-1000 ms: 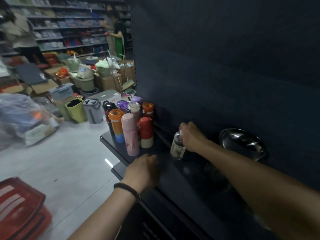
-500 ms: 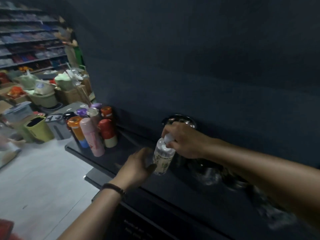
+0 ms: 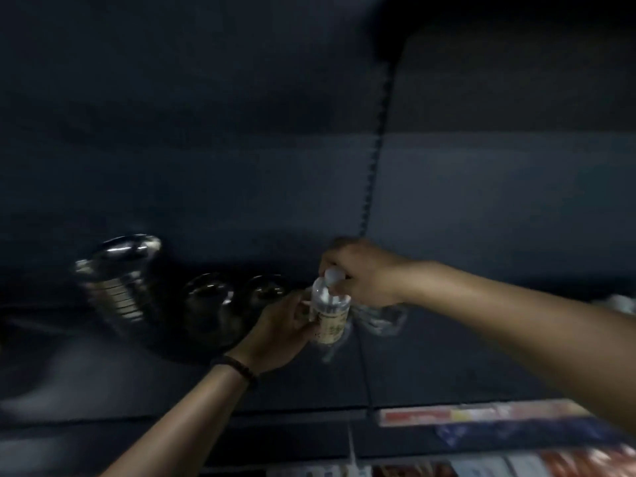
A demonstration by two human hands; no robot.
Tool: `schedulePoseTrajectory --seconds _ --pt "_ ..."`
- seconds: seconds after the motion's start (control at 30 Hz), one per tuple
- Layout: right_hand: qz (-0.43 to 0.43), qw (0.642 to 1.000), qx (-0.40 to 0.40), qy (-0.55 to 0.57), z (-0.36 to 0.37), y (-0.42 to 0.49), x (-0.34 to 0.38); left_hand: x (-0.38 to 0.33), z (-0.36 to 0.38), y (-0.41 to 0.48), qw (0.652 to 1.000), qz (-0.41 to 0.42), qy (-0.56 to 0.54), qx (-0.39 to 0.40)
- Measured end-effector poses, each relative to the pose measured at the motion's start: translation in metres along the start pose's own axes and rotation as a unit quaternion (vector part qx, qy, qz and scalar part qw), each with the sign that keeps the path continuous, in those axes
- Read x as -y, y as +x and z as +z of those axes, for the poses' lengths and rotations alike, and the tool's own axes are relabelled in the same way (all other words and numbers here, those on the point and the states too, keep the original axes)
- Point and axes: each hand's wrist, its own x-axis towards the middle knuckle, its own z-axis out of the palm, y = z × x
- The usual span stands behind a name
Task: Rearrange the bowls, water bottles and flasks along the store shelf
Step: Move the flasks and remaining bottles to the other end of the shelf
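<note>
A small clear water bottle [image 3: 329, 309] with a white cap and a pale label round its lower half stands nearly upright over the middle of the dark shelf [image 3: 172, 383]. The right hand [image 3: 364, 273] grips its cap and the left hand [image 3: 282, 330] holds its labelled side. Just behind it lie more clear bottles [image 3: 378, 318], too blurred to count. Toward the shelf's back edge on the left stands a nested stack of steel bowls [image 3: 117, 280]. Two smaller shiny bowls [image 3: 210, 294] sit side by side between stack and bottle.
</note>
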Motion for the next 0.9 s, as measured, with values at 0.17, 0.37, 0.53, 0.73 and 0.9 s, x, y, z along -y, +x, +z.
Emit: schedulePoseTrajectory --seconds 0.17,0.37,0.53,0.73,0.9 --pt "0.088 0.996 -0.004 -0.021 -0.006 -0.094 -0.108 -0.069 0.124 0.045 0.994 0.068 -0.022 0.078" --pt "0.155 0.988 0.005 -0.024 0.000 -0.195 -0.221 -0.141 0.259 0.079 0.983 0.116 -0.028 0.141" --pt "0.223 0.975 -0.004 -0.019 0.013 -0.263 -0.297 -0.184 0.361 0.099 0.978 0.099 -0.045 0.178" --pt "0.274 0.962 -0.001 -0.011 0.041 -0.317 -0.366 -0.213 0.452 0.111 0.972 0.081 -0.039 0.215" --pt "0.283 0.959 0.005 -0.008 0.057 -0.332 -0.401 -0.218 0.494 0.117 0.974 0.057 -0.036 0.217"
